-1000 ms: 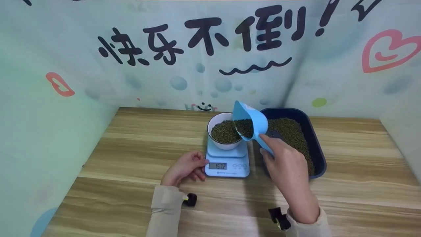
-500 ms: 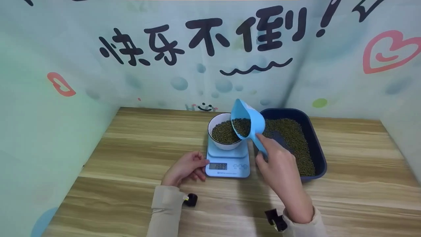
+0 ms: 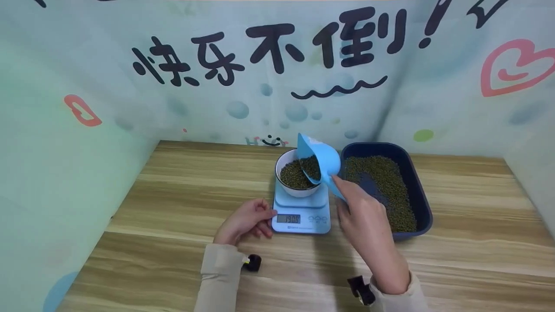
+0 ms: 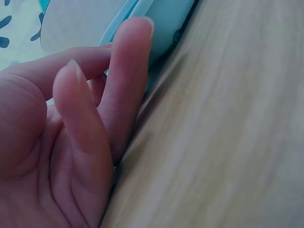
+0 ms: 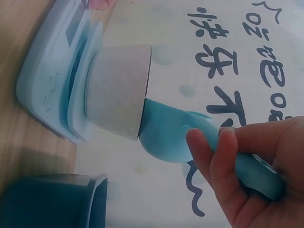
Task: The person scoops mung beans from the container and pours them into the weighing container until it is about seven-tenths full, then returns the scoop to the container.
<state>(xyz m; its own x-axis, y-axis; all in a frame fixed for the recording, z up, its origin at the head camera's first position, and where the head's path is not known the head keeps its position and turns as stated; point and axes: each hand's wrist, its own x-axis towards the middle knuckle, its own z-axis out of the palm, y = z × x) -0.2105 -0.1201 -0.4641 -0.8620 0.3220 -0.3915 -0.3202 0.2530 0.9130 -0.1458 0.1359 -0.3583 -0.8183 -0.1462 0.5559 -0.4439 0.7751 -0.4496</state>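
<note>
My right hand (image 3: 364,216) grips the handle of a light-blue scoop (image 3: 329,160), tipped over the right rim of a white bowl (image 3: 299,190). Small green beans, like mung beans, lie in the tilted scoop and in the bowl. In the right wrist view the scoop's lip (image 5: 164,123) overlaps the bowl's rim. Beneath the bowl is a light-blue kitchen scale (image 3: 303,225) with lit digits. My left hand (image 3: 247,219) rests beside it, thumb tip at its left edge; in the left wrist view the other fingers (image 4: 128,71) are loosely bent near its side.
A dark-blue tub (image 3: 422,208) of the same beans stands right of the scale, its floor partly bare. Behind the wooden table (image 3: 182,186) hangs a printed cloth (image 3: 208,117). Black wrist cameras (image 3: 362,290) sit at both cuffs.
My right hand has moved left with the scoop, bringing it further over the bowl and tipping it more. The scale's digits have changed. My left hand stays at the scale's edge.
</note>
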